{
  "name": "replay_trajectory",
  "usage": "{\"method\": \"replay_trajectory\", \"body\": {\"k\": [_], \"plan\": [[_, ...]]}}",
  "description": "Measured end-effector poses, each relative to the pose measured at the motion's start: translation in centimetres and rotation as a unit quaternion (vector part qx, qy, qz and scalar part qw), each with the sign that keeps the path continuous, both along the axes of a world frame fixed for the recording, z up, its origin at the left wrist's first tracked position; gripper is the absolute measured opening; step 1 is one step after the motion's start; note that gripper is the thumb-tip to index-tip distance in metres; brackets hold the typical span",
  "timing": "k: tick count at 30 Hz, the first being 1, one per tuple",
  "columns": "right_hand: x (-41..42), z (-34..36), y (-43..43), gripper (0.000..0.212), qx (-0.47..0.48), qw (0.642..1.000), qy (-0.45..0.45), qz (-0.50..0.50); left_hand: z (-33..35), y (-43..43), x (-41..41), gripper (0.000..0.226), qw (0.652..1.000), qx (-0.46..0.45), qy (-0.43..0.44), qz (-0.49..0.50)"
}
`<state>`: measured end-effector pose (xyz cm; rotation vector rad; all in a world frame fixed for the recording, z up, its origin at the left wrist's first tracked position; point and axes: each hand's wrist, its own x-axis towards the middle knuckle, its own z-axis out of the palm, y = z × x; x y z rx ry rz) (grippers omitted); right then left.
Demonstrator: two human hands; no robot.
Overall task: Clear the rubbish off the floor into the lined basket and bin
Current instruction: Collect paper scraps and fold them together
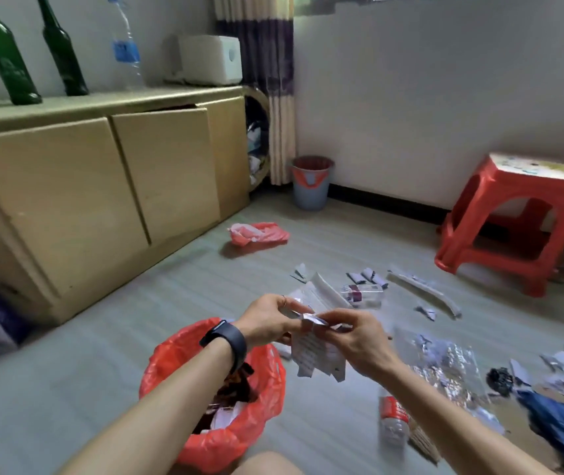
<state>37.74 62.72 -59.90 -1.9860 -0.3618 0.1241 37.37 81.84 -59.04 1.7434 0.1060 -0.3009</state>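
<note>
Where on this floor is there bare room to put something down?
Bare floor between the cupboard and the lined basket, and between the loose red bag and the stool. Crowded right of the held paper: scraps, foil, a bottle.

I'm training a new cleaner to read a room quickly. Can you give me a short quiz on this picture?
1. True or false: the left hand and the right hand both hold the white paper.
2. Where does the grey bin stand? A on a table; B on the floor by the curtain; C hung on the wall.
3. How many green bottles stand on the cabinet?
Key: 1 true; 2 B; 3 two.
</note>
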Motion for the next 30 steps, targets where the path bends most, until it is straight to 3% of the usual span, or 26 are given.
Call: {"method": "replay_trajectory", "body": {"k": [10, 14, 16, 19, 23, 27, 30], "plan": [[1.3, -6.1, 11.9, 0.019, 0.059, 0.994, 0.088, 0.037, -4.6, 10.5, -1.7, 0.023, 0.991, 0.039, 0.042, 0.118], [2.2, -9.1, 13.4, 0.014, 0.021, 0.992, 0.108, 0.055, -7.4, 12.5, -1.9, 0.014, 0.977, 0.141, 0.01, 0.159], [2.4, -10.6, 13.1, 0.013, -0.037, 0.995, 0.089, 0.041, -8.8, 13.4, -1.9, 0.012, 0.948, 0.248, -0.009, 0.2], [2.2, -13.4, 12.2, 0.021, -0.133, 0.991, -0.009, 0.013, -11.6, 14.9, -1.7, 0.014, 0.893, 0.395, -0.042, 0.214], [1.2, -16.7, 11.7, 0.049, -0.194, 0.98, -0.015, 0.032, -16.6, 15.2, -1.8, 0.029, 0.847, 0.517, -0.075, 0.099], [0.1, -19.2, 12.3, 0.073, -0.215, 0.975, 0.041, 0.031, -21.5, 14.3, -2.8, 0.064, 0.853, 0.507, 0.079, -0.098], [-0.1, -19.9, 12.9, 0.073, -0.18, 0.982, 0.06, 0.014, -23.0, 13.8, -3.3, 0.081, 0.826, 0.522, 0.15, -0.15]]}}
